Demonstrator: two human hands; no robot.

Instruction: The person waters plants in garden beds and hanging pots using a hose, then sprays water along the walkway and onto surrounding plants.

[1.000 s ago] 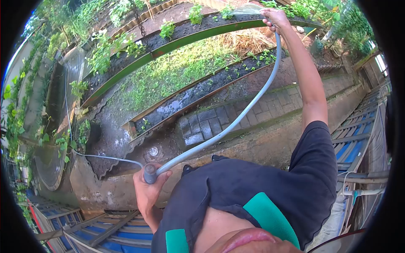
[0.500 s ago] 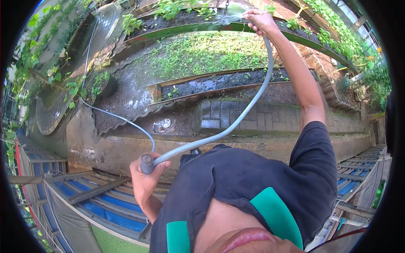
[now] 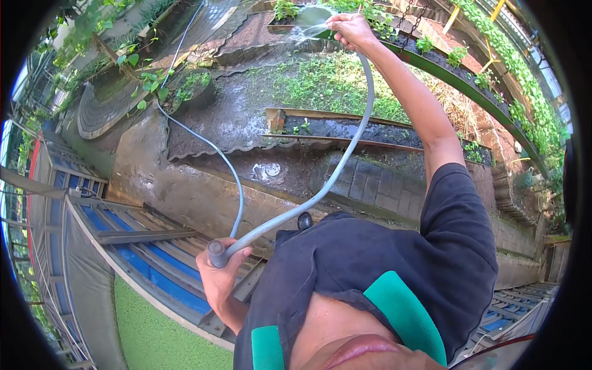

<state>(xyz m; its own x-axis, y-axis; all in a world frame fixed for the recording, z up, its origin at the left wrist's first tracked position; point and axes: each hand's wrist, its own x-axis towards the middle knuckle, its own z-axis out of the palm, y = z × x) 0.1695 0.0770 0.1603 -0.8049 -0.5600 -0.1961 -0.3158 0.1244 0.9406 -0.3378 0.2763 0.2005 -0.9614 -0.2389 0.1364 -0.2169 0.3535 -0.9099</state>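
My right hand (image 3: 351,32) is stretched far forward, fingers closed round the end of a grey-blue garden hose (image 3: 336,176). Water (image 3: 308,31) fans out to the left from the fingertips, over the end of a long green planter trough (image 3: 487,108) with dark soil and leafy seedlings. Low at the left, my left hand (image 3: 219,274) grips the same hose beside a thick, grey-brown cylinder (image 3: 217,253) seen end-on, whose kind I cannot make out. Between the hands the hose hangs in a curve. Its thinner-looking stretch (image 3: 213,145) runs away over the ground to the upper left.
A lower planter box (image 3: 333,127) with wet soil lies mid-view, before a patch of small green plants (image 3: 333,83). A brick path (image 3: 382,188) and low concrete wall (image 3: 145,160) are nearer. Slatted wooden frames over blue sheeting (image 3: 151,265) and a green-covered surface (image 3: 160,330) stand left.
My view has turned, so the garden beds sit further right. My right hand and its spray have shifted left toward the trough's end. Both hands keep their hold on the hose.
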